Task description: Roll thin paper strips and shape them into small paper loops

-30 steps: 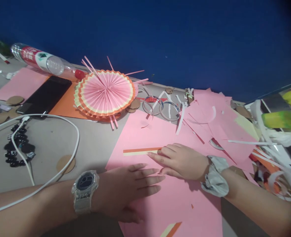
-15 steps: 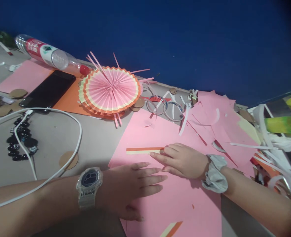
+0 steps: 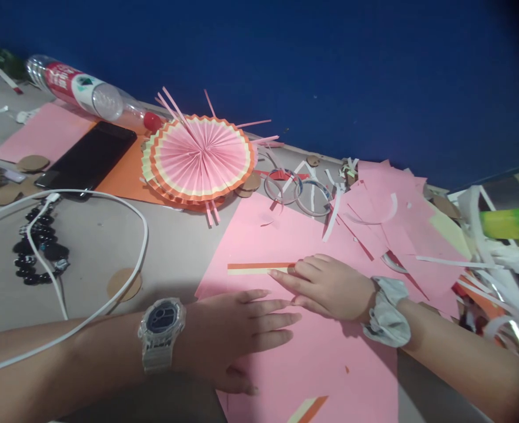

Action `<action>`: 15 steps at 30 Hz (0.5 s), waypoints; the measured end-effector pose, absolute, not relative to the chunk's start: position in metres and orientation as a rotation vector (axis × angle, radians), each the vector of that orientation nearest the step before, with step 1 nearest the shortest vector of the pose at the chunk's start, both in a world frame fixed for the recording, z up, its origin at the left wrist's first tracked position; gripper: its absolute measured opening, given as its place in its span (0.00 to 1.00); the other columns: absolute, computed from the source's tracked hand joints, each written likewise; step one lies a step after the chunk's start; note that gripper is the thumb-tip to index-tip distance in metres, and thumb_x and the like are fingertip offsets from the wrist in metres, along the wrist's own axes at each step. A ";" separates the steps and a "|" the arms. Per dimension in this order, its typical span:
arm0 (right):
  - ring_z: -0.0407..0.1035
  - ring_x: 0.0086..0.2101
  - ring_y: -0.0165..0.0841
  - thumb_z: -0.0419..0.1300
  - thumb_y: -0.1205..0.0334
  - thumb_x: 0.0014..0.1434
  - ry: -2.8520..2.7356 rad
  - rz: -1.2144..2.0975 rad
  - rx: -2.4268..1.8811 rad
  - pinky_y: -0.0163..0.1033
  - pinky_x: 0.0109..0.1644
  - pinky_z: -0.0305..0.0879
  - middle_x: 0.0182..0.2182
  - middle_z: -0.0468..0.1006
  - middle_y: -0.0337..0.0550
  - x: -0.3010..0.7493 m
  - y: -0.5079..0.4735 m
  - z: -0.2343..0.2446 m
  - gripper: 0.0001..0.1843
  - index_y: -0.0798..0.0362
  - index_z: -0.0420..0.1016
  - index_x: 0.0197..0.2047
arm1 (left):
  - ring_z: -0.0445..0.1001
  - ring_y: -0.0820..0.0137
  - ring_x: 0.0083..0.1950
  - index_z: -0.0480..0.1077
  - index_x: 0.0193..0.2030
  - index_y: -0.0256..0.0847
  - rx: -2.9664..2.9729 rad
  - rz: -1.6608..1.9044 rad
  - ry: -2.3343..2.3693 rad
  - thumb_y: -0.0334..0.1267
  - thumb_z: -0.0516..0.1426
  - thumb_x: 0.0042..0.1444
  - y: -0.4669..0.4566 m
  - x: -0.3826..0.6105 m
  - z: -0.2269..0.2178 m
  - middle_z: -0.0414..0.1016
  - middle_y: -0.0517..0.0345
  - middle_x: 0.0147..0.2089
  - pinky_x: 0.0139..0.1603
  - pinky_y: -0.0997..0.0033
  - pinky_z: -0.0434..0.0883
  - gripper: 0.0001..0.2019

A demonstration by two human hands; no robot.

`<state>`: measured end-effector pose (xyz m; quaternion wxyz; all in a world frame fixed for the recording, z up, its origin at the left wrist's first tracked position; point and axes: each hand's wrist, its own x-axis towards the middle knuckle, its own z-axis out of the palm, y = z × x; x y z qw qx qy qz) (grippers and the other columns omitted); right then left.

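A strip [image 3: 250, 269] with an orange band and a pale yellow band lies across a large pink paper sheet [image 3: 330, 376]. My right hand [image 3: 325, 288], with a grey scrunchie at the wrist, rests over the strip's right end. Its index finger is stretched onto the strip, while the other fingers are bent; the strip's covered end is hidden. Palm down on the pink sheet, my left hand [image 3: 237, 335] lies open with fingers spread, just below the strip, and holds nothing. A second orange and yellow strip [image 3: 307, 409] is at the bottom edge.
Beyond the sheet stands a pleated paper rosette [image 3: 204, 155]. A plastic bottle [image 3: 96, 94], a phone [image 3: 87, 158], a white cable [image 3: 147, 235] and a black beaded bracelet [image 3: 41, 247] are at left. Tape rings [image 3: 312, 200] and pink paper scraps [image 3: 391, 211] lie right.
The whole view has shifted slightly, with things a little further right in the picture. Both hands keep the same pose on the sheet.
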<state>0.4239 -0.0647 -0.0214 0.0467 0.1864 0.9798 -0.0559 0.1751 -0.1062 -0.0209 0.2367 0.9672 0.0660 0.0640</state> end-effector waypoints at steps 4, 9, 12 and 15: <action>0.59 0.29 0.32 0.39 0.51 0.65 2.972 -0.162 0.585 0.39 0.34 0.55 0.31 0.69 0.44 0.425 -0.065 -0.022 0.25 0.55 0.60 0.58 | 0.44 0.60 0.67 0.52 0.63 0.30 2.665 0.148 0.190 0.50 0.48 0.56 -0.106 0.175 -0.020 0.47 0.45 0.67 0.66 0.58 0.42 0.33; 0.59 0.29 0.32 0.38 0.53 0.65 2.987 -0.179 0.564 0.39 0.34 0.55 0.31 0.68 0.44 0.424 -0.065 -0.022 0.26 0.56 0.57 0.60 | 0.46 0.59 0.67 0.53 0.62 0.29 2.643 0.218 0.181 0.50 0.49 0.56 -0.106 0.174 -0.022 0.49 0.45 0.66 0.66 0.57 0.44 0.33; 0.59 0.28 0.32 0.39 0.53 0.65 2.962 -0.158 0.583 0.38 0.32 0.55 0.30 0.67 0.43 0.422 -0.064 -0.022 0.25 0.56 0.56 0.61 | 0.46 0.59 0.67 0.53 0.62 0.28 2.634 0.219 0.184 0.50 0.49 0.56 -0.107 0.174 -0.022 0.50 0.44 0.66 0.66 0.57 0.44 0.33; 0.59 0.28 0.32 0.40 0.55 0.65 2.968 -0.171 0.569 0.38 0.32 0.56 0.31 0.68 0.44 0.425 -0.064 -0.024 0.25 0.57 0.56 0.61 | 0.44 0.60 0.67 0.52 0.63 0.29 2.633 0.189 0.184 0.50 0.48 0.56 -0.107 0.174 -0.022 0.48 0.45 0.67 0.66 0.58 0.42 0.33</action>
